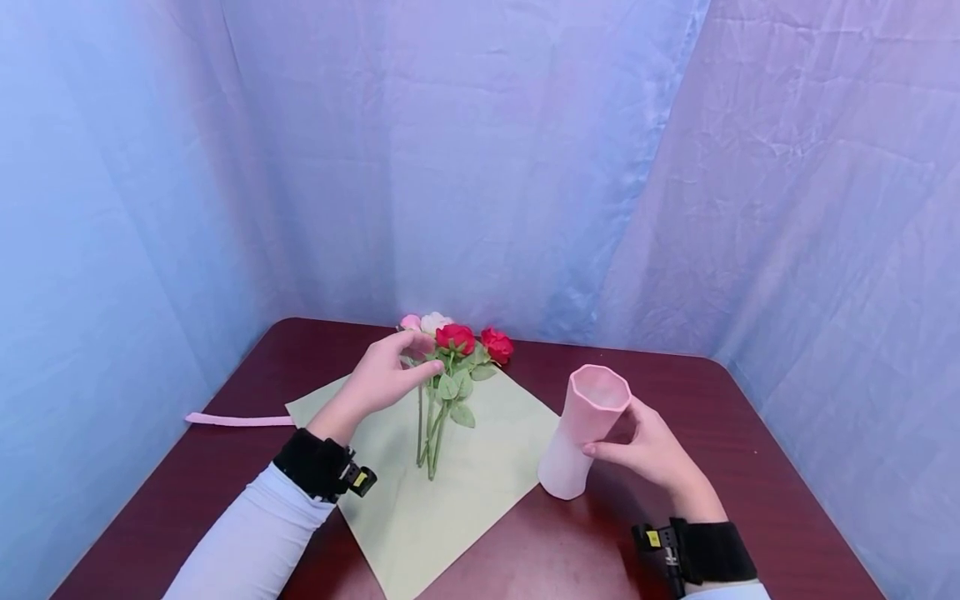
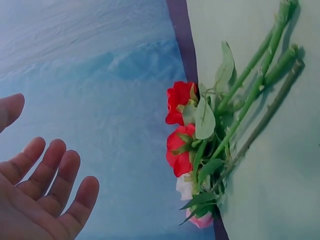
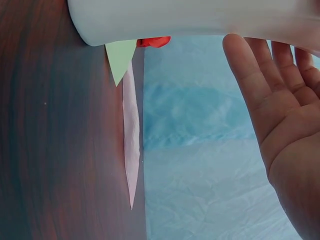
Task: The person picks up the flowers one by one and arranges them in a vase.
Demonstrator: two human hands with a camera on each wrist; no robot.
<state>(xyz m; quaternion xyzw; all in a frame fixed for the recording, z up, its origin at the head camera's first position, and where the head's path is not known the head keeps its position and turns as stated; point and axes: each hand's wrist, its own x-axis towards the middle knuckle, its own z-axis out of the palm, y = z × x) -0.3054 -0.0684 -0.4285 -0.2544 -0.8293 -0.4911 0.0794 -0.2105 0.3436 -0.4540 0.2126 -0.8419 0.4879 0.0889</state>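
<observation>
Several flowers with green stems lie on a pale green sheet of paper (image 1: 495,454), among them a red rose (image 1: 455,337), a second red rose (image 1: 497,345), a white bloom (image 1: 435,322) and a pink bloom (image 1: 409,322). Over their upper stems is my left hand (image 1: 390,371), its fingers loosely bent and holding nothing; the left wrist view shows it apart from the flowers. My right hand (image 1: 651,446) grips a pink-and-white vase (image 1: 572,450) by its right side, thumb in front and fingers partly hidden behind. The vase is at the paper's right corner, its mouth facing up.
A pink ribbon strip (image 1: 240,421) extends left from under the paper on the dark red-brown table (image 1: 720,467). Pale blue-violet cloth (image 1: 480,167) hangs behind the table and along both sides.
</observation>
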